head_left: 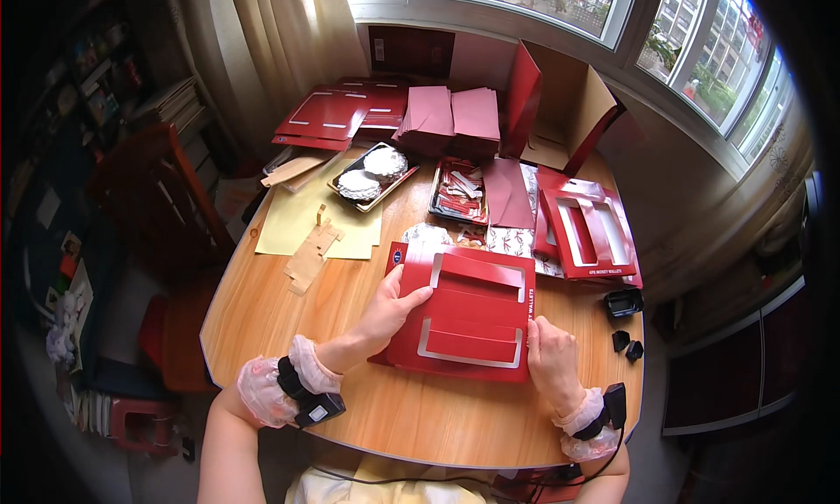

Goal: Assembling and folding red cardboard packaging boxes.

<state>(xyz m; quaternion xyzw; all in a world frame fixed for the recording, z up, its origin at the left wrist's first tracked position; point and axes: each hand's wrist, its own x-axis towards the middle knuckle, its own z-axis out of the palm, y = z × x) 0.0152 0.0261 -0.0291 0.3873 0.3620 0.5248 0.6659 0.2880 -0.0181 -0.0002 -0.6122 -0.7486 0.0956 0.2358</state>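
Near the front edge of the round wooden surface [289, 329], both hands press a flat red cardboard box [464, 316]: left hand [385, 311] fingers spread on its left edge, right hand [551, 360] seemingly curled over its right corner, under curved windows [700, 58]

One view only: head cam, worn above the round wooden table [289, 329], aimed steeply down and fwd toward the window [560, 5]. Near range; forearms enter from the lower edge. Fisheye: edges bent, corners blacked out. No 2nd view, so no overlap.
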